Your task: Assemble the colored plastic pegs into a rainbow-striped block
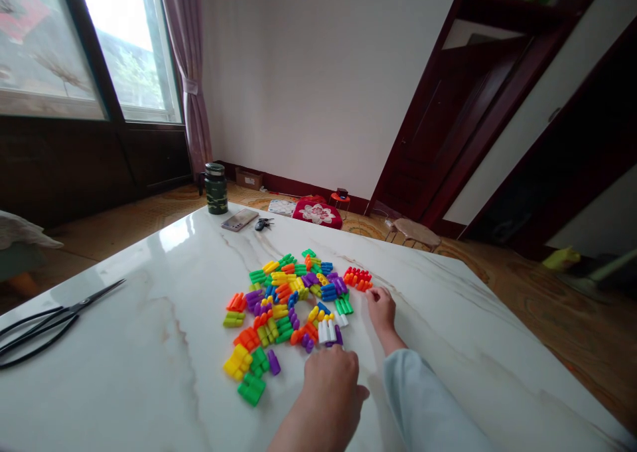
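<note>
A pile of small plastic building pieces (291, 296) in many colours lies spread over the middle of a white marble table (149, 372). My left hand (332, 380) rests knuckles-up at the near edge of the pile, its fingertips touching a white piece (327, 330); whether it grips anything is hidden. My right hand (381, 308), in a pale sleeve, lies on the table at the pile's right side, just below a red block of pieces (357, 278), fingers curled; I see nothing held in it.
Black scissors (54, 320) lie near the table's left edge. A dark green flask (215, 188), a phone (239, 220) and keys (263, 224) sit at the far corner. Beyond are a red cushion (317, 212), a low stool (414, 231) and dark wooden doors.
</note>
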{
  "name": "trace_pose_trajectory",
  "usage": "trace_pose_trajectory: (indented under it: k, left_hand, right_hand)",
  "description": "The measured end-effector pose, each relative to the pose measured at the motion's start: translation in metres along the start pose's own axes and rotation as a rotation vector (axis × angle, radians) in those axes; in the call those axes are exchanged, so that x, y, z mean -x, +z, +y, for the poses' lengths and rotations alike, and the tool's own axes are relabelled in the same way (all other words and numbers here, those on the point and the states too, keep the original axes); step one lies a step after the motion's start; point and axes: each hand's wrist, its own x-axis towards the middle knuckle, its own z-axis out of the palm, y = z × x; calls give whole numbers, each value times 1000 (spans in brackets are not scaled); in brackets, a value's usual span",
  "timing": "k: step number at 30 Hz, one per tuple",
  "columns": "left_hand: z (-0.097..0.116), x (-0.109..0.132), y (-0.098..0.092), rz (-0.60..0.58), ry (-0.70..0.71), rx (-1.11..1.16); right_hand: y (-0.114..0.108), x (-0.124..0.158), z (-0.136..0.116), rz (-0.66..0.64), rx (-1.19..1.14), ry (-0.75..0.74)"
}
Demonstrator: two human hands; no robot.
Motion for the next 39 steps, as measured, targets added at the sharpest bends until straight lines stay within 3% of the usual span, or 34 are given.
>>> trace_pose_trajectory:
  k: [13, 22, 26, 32, 39]
  left_hand:
    - [-1, -1, 4, -6, 2, -21]
    - [-1, -2, 1, -54, -5, -24]
    - [-3, -6, 0, -117, -19, 13]
    - [-3, -7, 0, -118, -32, 11]
    - [-2, -1, 2, 28, 35, 8]
  right_hand:
    - [-2, 2, -2, -155, 30, -126]
    - [-2, 1, 2, -48, 76, -88]
    - [-2, 0, 4, -72, 99, -87]
    - [0, 0, 6, -119, 90, -56]
    - [-7, 4, 11, -192, -22, -40]
